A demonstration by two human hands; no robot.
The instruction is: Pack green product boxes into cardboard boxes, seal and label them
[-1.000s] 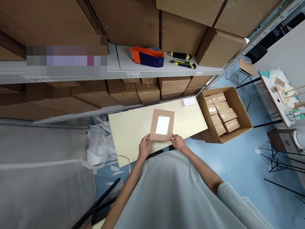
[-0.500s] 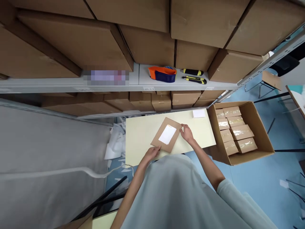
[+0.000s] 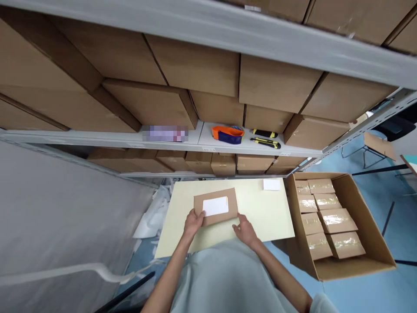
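Metal shelving stacked with cartons stands beyond the left hand and right hand; beneath both is a cream table. Rightward of the right hand, an open box holds taped packages. Between the hands is a cardboard mailer, gripped left-handed; the right hand, narrowly parted, is at its near right corner.

The packet looks like matt card, its label smooth paper; the table is smooth and dull, the shelf painted metal, the carton matt cardboard, the tape glossy plastic, the shirt matt cloth.
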